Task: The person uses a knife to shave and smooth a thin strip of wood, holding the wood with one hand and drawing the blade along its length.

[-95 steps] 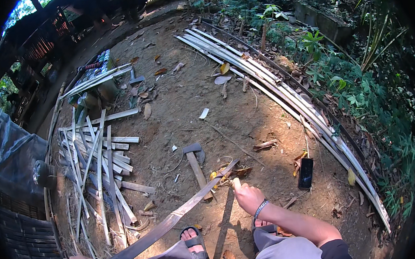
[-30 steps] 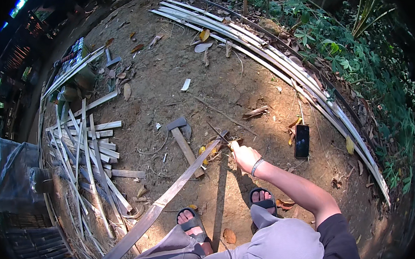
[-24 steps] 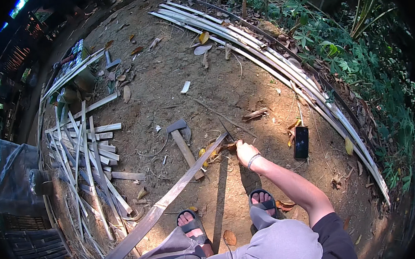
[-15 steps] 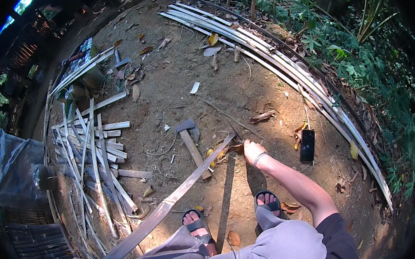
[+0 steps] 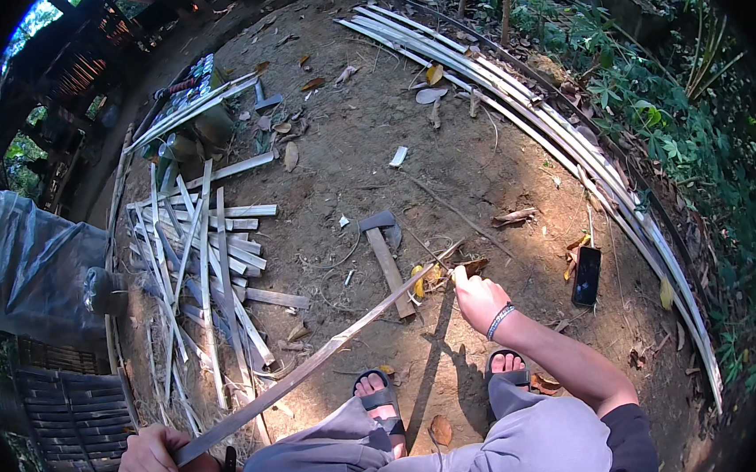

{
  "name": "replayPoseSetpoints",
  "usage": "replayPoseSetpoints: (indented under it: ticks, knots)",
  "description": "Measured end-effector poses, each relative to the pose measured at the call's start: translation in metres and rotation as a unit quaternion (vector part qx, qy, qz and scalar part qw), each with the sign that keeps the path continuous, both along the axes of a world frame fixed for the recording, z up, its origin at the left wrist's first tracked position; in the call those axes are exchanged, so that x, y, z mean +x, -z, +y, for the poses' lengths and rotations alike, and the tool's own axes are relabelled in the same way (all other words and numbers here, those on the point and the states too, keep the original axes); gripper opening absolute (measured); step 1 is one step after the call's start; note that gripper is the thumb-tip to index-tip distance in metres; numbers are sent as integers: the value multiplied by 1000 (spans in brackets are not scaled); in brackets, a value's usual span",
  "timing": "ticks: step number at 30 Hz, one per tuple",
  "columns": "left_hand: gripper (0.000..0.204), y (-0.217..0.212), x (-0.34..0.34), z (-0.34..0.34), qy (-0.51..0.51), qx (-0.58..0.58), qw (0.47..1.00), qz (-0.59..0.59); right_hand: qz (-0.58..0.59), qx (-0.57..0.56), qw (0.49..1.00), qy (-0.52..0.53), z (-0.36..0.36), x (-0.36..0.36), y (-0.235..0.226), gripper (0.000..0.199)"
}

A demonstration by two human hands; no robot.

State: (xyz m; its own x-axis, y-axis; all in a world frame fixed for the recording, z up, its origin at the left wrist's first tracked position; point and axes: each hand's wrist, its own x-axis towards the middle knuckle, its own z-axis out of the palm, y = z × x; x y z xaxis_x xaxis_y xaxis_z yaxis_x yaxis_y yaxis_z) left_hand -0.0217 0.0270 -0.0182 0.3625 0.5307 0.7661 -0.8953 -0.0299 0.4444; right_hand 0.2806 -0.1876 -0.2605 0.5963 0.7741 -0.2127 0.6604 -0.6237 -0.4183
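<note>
Head view: down and left of the axe (image 5: pixel 386 262), the left hand (image 5: pixel 157 471) curls its fingers around a long wood strip (image 5: pixel 342 338), which slants up across the axe's handle. Right of the axe, the right hand (image 5: pixel 483 300) is closed near the strip's tip (I can't tell what it grips). A black phone (image 5: pixel 586 276) lies farther right; a pile of strips (image 5: pixel 228 283) lies left of the axe.

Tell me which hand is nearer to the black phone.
Right. The right hand is left of the phone, apart from it; the left hand is far off at lower left, holding the wooden strip.
</note>
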Motion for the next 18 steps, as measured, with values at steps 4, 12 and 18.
replayPoseSetpoints:
  ticks: [4,12,18]
  knots:
    - [54,-2,-2,2,16,-8,1000,-8,81,33,985,-149,4,-47,-94,27]
    - [58,-5,2,-8,-7,-11,1000,-23,68,19,994,-87,-3,-27,-52,20]
    - [59,-3,9,-12,-144,-58,988,-7,113,59,972,-199,5,-72,-128,45]
